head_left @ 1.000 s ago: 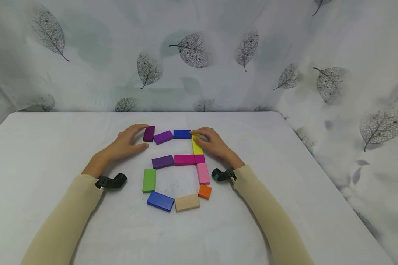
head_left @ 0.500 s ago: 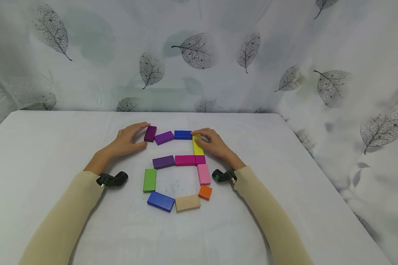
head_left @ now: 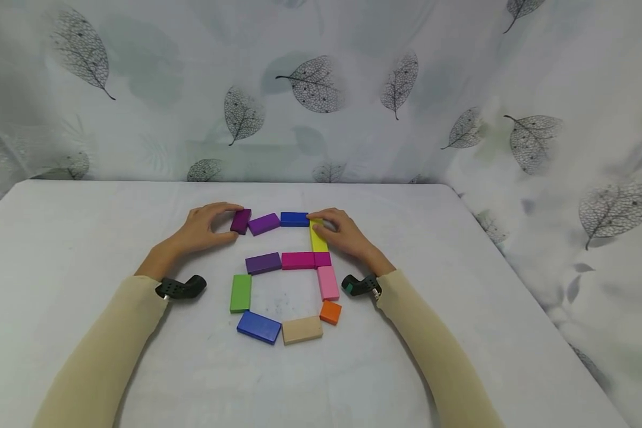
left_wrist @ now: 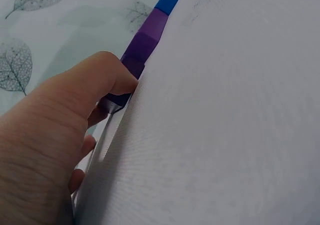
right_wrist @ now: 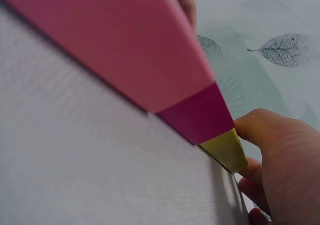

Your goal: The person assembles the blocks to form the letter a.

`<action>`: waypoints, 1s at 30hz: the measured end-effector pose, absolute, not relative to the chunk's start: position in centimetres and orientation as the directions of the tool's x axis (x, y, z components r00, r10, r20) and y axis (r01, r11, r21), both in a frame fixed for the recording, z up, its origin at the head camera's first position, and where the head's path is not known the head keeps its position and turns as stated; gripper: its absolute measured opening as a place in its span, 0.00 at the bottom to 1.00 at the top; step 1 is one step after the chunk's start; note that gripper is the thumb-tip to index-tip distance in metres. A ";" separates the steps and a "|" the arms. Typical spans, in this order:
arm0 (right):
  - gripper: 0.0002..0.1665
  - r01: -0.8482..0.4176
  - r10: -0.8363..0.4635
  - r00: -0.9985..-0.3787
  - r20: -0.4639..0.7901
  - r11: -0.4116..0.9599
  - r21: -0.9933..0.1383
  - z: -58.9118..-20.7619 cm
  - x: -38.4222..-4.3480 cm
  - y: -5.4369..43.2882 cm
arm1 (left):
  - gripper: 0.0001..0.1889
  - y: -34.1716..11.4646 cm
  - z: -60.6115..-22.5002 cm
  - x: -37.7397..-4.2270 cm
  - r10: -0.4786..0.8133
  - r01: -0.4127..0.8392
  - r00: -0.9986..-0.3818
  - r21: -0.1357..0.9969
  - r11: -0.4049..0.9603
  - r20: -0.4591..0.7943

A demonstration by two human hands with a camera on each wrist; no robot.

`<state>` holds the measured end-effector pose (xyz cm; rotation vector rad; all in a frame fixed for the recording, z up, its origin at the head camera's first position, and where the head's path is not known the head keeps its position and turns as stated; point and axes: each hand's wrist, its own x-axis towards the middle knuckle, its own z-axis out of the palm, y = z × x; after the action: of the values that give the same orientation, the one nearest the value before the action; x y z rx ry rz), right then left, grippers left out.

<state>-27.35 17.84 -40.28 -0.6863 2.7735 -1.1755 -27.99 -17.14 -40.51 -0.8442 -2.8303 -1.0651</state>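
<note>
A dark purple block [head_left: 241,222] lies tilted at the far left end of a row of blocks. My left hand [head_left: 205,227] pinches it, index finger at its far end and thumb at its near end; the left wrist view shows the thumb [left_wrist: 117,77] against it. Beside it are a purple block [head_left: 264,224] and a blue block [head_left: 294,219]. My right hand [head_left: 345,233] holds the yellow block [head_left: 318,240] between thumb and fingers, with the index fingertip at the blue block's right end. A magenta block [right_wrist: 200,114] adjoins the yellow one.
Nearer me, a violet block [head_left: 263,263], a long magenta block [head_left: 298,260], a pink block [head_left: 328,283], an orange block [head_left: 330,312], a tan block [head_left: 302,330], a dark blue block [head_left: 259,327] and a green block [head_left: 241,293] form a loop on the white table [head_left: 139,368].
My left thumb has come against the dark purple block, which has turned and slid slightly toward me. The right hand stays at the yellow block.
</note>
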 end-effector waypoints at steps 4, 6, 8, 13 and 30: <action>0.20 -0.388 -0.425 -0.896 0.130 0.605 -0.695 -40.3 -27.3 17.9 | 0.30 -17.2 -40.5 -27.9 0.473 0.480 -0.858 0.639 0.601 0.200; 0.20 -0.394 -0.428 -0.893 0.136 0.600 -0.696 -40.2 -27.2 18.0 | 0.32 -17.2 -40.5 -27.9 0.463 0.469 -0.864 0.650 0.598 0.198; 0.20 -0.397 -0.430 -0.892 0.139 0.600 -0.694 -40.1 -27.2 18.0 | 0.34 -17.2 -40.4 -27.8 0.452 0.452 -0.873 0.654 0.607 0.184; 0.21 -0.400 -0.435 -0.890 0.139 0.595 -0.697 -40.0 -27.0 17.9 | 0.36 -17.2 -40.3 -27.7 0.441 0.440 -0.882 0.621 0.648 0.165; 0.20 -0.410 -0.437 -0.887 0.152 0.592 -0.693 -40.0 -27.2 17.8 | 0.37 -17.3 -40.0 -27.4 0.409 0.395 -0.901 0.669 0.630 0.147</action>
<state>-27.22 17.75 -40.00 -0.7376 2.7725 -1.1931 -27.40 -17.29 -40.04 -0.7032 -2.8527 -1.1637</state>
